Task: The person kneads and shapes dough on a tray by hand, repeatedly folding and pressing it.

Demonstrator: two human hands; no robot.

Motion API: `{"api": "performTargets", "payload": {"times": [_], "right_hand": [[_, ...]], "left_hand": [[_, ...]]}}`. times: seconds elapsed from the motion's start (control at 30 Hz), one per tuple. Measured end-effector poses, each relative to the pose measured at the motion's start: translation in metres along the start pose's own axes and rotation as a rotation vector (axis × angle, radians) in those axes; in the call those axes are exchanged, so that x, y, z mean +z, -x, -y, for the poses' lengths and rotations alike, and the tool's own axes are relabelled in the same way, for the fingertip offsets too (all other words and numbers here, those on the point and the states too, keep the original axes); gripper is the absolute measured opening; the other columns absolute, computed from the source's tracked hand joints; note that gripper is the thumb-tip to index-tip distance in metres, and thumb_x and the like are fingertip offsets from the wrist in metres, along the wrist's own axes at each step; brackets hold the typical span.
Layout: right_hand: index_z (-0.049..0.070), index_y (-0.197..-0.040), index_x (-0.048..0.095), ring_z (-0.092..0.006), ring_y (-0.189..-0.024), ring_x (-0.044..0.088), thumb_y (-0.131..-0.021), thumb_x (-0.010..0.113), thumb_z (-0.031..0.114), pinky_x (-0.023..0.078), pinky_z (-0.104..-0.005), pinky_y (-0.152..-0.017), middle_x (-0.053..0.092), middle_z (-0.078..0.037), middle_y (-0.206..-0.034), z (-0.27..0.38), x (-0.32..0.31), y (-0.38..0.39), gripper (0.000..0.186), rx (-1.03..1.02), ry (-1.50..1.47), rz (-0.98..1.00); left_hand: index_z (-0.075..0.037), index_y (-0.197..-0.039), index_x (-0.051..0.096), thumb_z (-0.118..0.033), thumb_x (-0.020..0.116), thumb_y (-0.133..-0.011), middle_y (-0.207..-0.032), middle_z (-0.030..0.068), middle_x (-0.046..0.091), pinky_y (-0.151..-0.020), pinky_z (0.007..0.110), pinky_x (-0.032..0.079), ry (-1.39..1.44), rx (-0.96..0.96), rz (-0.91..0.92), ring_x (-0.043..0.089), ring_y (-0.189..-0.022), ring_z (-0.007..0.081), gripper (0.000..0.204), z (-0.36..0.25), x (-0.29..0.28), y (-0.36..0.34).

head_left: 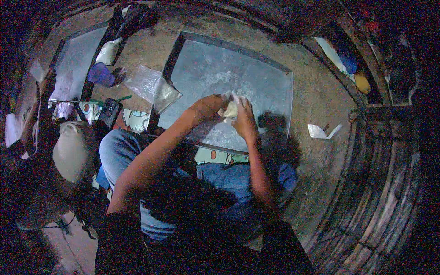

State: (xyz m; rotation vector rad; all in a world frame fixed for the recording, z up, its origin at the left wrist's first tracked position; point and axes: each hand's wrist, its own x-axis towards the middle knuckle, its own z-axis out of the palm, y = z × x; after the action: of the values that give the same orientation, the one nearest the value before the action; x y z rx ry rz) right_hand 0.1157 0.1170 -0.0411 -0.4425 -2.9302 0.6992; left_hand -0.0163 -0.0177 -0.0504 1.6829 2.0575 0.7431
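Note:
A pale lump of dough [229, 111] is held between my two hands above a wide grey metal tray [192, 62]. My left hand [214, 105] grips it from the left with fingers curled round it. On the other side, my right hand [245, 120] closes over it, its whitish fingertips near the top. White flour [220, 80] is smeared over the tray's bottom, both beyond and in front of the hands. The fingers hide part of the dough.
Left of the tray lie a clear plastic bag [145, 85], a purple cup [101, 74] and a dark phone [110, 112]. Another person in a pale cap [71, 151] sits at my left by a second tray [80, 59]. White paper [323, 131] lies right; wooden planks [371, 183] stand beyond.

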Motion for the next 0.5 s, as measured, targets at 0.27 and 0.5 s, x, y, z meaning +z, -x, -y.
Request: {"api": "performTargets", "payload": {"times": [0.27,0.5], "right_hand": [[0.003,-0.118,0.055,-0.0397,-0.111,0.049,-0.061,0.072,0.001,0.037,-0.0454,-0.098,0.057,-0.017,-0.114,-0.086,0.047,0.008,0.059,0.022,0.070,-0.061],[0.003,-0.116,0.057,-0.0402,-0.105,0.052,-0.062,0.068,-0.002,0.040,-0.0456,-0.094,0.060,-0.020,-0.109,-0.070,0.035,0.013,0.056,0.049,0.080,-0.015]], "left_hand": [[0.001,-0.100,0.059,-0.007,0.066,-0.069,-0.103,0.0212,0.058,-0.081,0.044,0.052,-0.102,0.048,-0.134,0.056,-0.102,0.0373,0.033,0.002,0.062,-0.014],[0.000,-0.103,0.061,-0.012,0.068,-0.070,-0.110,0.0219,0.056,-0.080,0.043,0.053,-0.068,-0.201,0.112,0.059,-0.098,0.0375,0.035,-0.022,0.025,-0.014]]}}
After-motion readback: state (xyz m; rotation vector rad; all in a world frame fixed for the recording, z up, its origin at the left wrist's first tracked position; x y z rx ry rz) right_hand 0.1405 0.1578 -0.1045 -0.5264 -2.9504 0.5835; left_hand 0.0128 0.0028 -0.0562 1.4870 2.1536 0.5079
